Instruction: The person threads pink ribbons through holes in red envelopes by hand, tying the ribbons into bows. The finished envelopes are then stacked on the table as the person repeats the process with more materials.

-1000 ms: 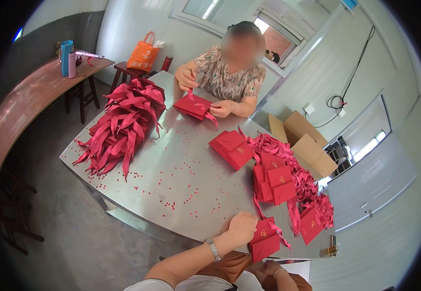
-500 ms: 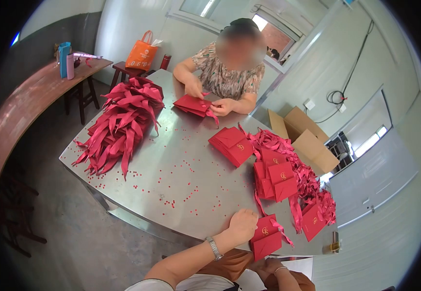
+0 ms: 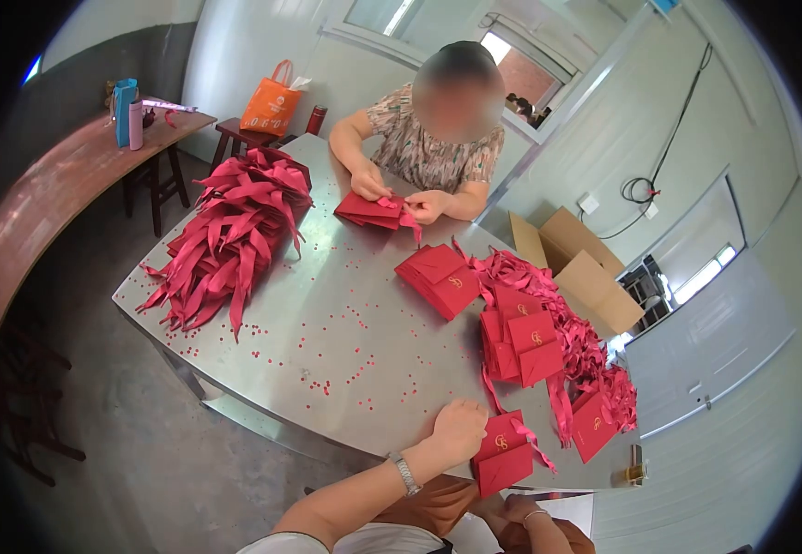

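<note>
My left hand (image 3: 461,432), with a metal watch at the wrist, rests with curled fingers at the table's near edge. It lies against the left side of a red envelope-like paper packet (image 3: 504,451) that has a gold emblem and a pink-red ribbon. What the fingers hold, if anything, is hidden. Below the table edge, my right hand (image 3: 519,508) lies near my lap, a thin bracelet on its wrist; its fingers cannot be made out. Farther up the right side are a stack of the same packets (image 3: 537,349) and another packet stack (image 3: 438,280).
Across the metal table (image 3: 345,319), a person's hands (image 3: 428,205) work at red packets (image 3: 368,210) with ribbon. A large ribboned pile (image 3: 235,235) covers the left side, loose ribbons (image 3: 548,295) the right. Small red dots are scattered between. An open cardboard box (image 3: 595,277) stands beyond.
The other person's hands have shifted slightly at the ribbon, and their packets have turned a little. My hands have stayed in place; the view has moved slightly.
</note>
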Available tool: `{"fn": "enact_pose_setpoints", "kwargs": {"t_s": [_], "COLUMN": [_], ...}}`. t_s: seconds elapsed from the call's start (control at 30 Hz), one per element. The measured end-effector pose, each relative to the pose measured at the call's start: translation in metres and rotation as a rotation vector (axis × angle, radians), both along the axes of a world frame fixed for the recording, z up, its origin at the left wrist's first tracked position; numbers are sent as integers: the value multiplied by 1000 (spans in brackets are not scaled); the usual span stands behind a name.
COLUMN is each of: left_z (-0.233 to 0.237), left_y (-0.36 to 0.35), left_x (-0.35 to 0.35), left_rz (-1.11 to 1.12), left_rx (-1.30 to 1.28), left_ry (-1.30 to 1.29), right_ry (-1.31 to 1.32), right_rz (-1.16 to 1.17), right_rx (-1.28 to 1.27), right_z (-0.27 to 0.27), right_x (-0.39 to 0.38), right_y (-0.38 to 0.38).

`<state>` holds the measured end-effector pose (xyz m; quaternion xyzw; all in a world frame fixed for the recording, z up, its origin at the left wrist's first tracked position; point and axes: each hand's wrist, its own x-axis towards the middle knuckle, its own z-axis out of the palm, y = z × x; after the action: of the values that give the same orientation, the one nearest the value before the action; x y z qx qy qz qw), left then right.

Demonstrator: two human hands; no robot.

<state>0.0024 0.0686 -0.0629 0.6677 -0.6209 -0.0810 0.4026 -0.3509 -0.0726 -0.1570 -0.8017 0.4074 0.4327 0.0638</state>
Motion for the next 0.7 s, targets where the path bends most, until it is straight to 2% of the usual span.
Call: {"fn": "enact_pose_setpoints", "kwargs": {"t_s": [0.07, 0.17, 0.33, 0.47, 0.57, 0.7], "left_z": [2, 3, 0, 1, -3, -1], "left_y": [2, 2, 0, 1, 1, 2], "left_x": [1, 1, -3, -1, -1, 0], "left_rz": [3, 7, 6, 9, -2, -8], "left_rx": [7, 5, 10, -1, -6, -12], "left_ry": [-11, -21, -14, -44, -35, -23], "right_ry": [13, 71, 129, -44, -43, 79], "right_rz": [-19, -33, -62, 25, -60, -83], "right_rx": [-53, -119, -60, -109, -97, -72], "right_z": [-15, -9, 33, -13, -19, 4], "right_x": [-16, -20, 11, -10, -14, -5], "right_y": [-7, -9, 7, -10, -8, -3]}}
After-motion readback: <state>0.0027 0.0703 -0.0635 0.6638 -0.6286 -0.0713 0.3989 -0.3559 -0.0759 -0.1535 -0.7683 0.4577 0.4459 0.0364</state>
